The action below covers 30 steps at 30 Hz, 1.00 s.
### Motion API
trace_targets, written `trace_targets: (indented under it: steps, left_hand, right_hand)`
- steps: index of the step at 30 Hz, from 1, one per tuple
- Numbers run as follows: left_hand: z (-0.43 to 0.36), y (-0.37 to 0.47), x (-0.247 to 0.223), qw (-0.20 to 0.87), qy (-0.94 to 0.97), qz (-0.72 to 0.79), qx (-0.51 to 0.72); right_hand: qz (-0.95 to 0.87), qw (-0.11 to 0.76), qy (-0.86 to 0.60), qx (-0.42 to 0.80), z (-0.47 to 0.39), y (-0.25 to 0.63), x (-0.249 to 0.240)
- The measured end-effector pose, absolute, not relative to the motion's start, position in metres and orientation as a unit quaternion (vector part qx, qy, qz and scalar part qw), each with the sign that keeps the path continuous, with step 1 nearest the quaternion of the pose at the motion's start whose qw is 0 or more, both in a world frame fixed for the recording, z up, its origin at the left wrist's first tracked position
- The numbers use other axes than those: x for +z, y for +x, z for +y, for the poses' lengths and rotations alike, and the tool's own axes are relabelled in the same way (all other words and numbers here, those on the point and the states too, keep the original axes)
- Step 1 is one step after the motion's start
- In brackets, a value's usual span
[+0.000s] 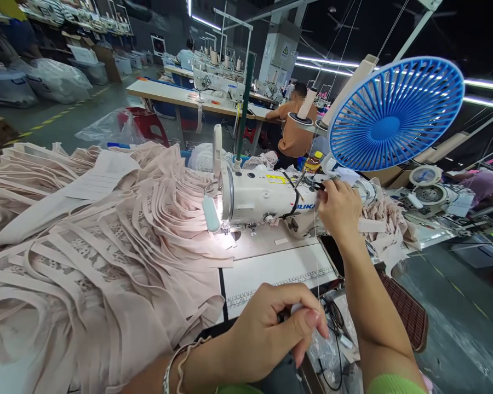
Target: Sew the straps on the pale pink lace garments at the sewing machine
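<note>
On the counter [271, 273]: sewing machine [250, 197], thread [316, 260] strung beside it.
Left hand [277, 331] half-curled by thread, hold unclear; right hand [340, 210] bunched atop machine, grip hidden, probably guiding thread; garments [148, 268] left, likely for reach.

The bare left hand [271, 334] sits low and near, fingers loosely curled, thumb extended alongside the bent index finger. The bare right hand [340, 210] reaches higher and farther forward, fingertips partly hidden, its bare forearm [365, 284] slanting up from below.
</note>
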<state>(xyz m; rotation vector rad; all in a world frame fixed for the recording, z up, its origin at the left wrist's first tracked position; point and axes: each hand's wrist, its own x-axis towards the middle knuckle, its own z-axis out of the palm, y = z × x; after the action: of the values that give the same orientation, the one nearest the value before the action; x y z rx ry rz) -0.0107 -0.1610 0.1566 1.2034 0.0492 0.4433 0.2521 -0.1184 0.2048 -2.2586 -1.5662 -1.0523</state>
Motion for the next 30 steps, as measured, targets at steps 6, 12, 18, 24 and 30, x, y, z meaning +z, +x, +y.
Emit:
trace_targets:
  steps: [6,12,18,24,30]
  left_hand:
    - [-0.153,-0.006,0.135,0.795,0.552,0.138,0.21]
    - [-0.15,-0.017,0.09,0.822,0.477,0.263,0.168]
    - [-0.152,-0.023,0.07,0.848,0.395,0.29,0.203]
    - [-0.144,-0.018,0.06,0.823,0.347,0.314,0.322]
    - [-0.142,-0.01,0.052,0.82,0.243,0.351,0.38]
  right_hand:
    - [-0.519,0.149,-0.753,-0.377,-0.124,0.254,0.185]
    - [-0.574,0.206,-0.747,-0.266,-0.167,0.237,0.082]
    - [-0.591,0.161,-0.779,-0.134,-0.167,0.233,0.027]
    - [-0.574,0.406,-0.709,-0.051,-0.182,0.164,0.033]
    - [-0.516,0.541,-0.642,0.171,-0.192,0.088,0.026]
